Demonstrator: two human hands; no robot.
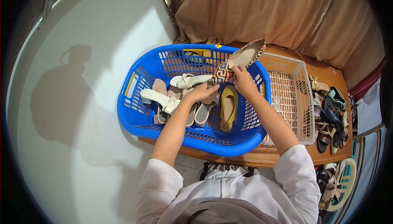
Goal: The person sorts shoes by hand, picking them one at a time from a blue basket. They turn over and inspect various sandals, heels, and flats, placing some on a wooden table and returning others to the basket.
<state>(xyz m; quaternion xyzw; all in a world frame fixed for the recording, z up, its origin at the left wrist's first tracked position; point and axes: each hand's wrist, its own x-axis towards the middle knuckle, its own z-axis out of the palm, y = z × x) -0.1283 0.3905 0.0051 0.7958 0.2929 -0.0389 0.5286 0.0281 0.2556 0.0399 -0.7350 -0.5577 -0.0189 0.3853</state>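
A flat shoe (256, 52) with a geometric pattern in red, black, cream and blue is tilted above the blue laundry basket (192, 142). My right hand (244, 81) pinches it along the side. Close below its toe is my left hand (201, 92), fingers stretched out; whether they touch the shoe I cannot make out. Inside the basket lie a yellow flat shoe (229, 111), a white slide sandal (161, 101), another white sandal (184, 80) and several beige and pink slides (203, 114). My left hand and forearm partly cover these slides.
A clear plastic crate (305, 97) stands right of the basket on the orange-brown wooden table (245, 158). Several sandals (331, 115) are piled at the table's right end. More shoes lie on a pale chair (348, 183) lower right. A brown curtain (254, 11) hangs behind; a white wall (82, 101) is left.
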